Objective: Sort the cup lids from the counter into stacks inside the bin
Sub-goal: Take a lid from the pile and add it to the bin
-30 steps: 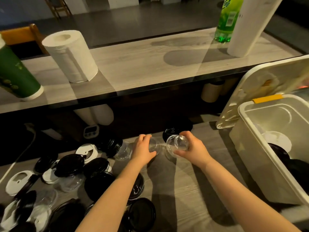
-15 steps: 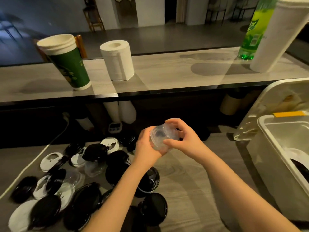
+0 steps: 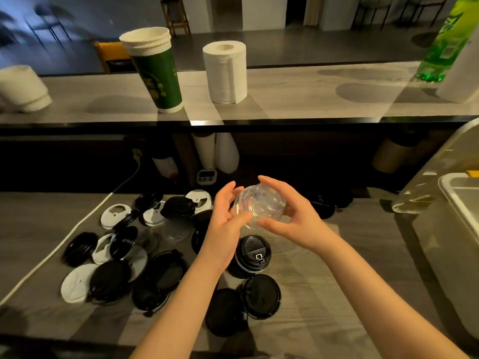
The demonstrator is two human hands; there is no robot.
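The clear dome lid point(image 3: 259, 204) is held in the air at the centre of the frame, above the counter point(image 3: 350, 255) and well left of the bin point(image 3: 457, 189). It may be several lids nested together, but the blur keeps me from telling. The right hand point(image 3: 290, 218) clamps it, thumb over the top edge and fingers curled beneath. The left hand point(image 3: 224, 224) lies against its left side with fingers nearly straight, pressing rather than gripping.

Just below the hands a black sip lid point(image 3: 255, 255) sits on the counter, with two flat black lids point(image 3: 261, 296) nearer the lower edge. To the lower left spreads a loose pile of black lids point(image 3: 166, 273) mixed with white lids point(image 3: 115, 216); some overlap one another. A white cable point(image 3: 64, 244) runs diagonally past them.

The bin shows only a corner at the right edge. On the raised shelf point(image 3: 285, 94) across the upper half stand a green paper cup stack point(image 3: 156, 73), a paper towel roll point(image 3: 225, 73) just right of it, and a green bottle point(image 3: 443, 42) at the upper right.
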